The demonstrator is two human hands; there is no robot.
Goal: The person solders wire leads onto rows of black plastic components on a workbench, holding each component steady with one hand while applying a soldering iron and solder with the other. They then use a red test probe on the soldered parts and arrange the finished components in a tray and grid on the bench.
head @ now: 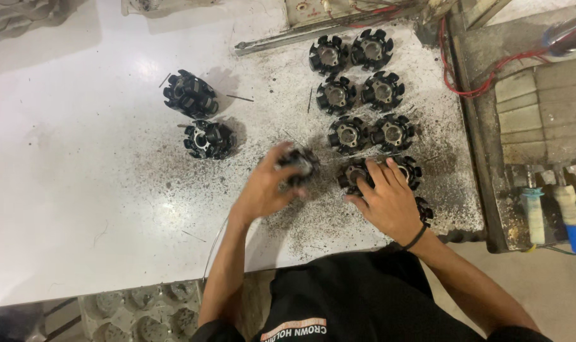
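My left hand (267, 187) is closed around a black toothed stator core (299, 166) just above the white worktable (79, 171). My right hand (387, 196) rests palm down on two more cores (353, 174) at the near end of a double row of black cores (357, 95) with grey metal centres. Another core (425, 209) peeks out beside my right wrist, which wears a black band. Two small stacks of cores (191, 94) (209, 139) stand apart to the left.
Dark metal dust and thin wire bits cover the table's right half. Red wires (465, 69) and a metal bar (281, 38) lie at the back. Tools with blue and white handles (557, 212) sit in a rack on the right. A grey moulded tray (142, 316) lies below the table edge.
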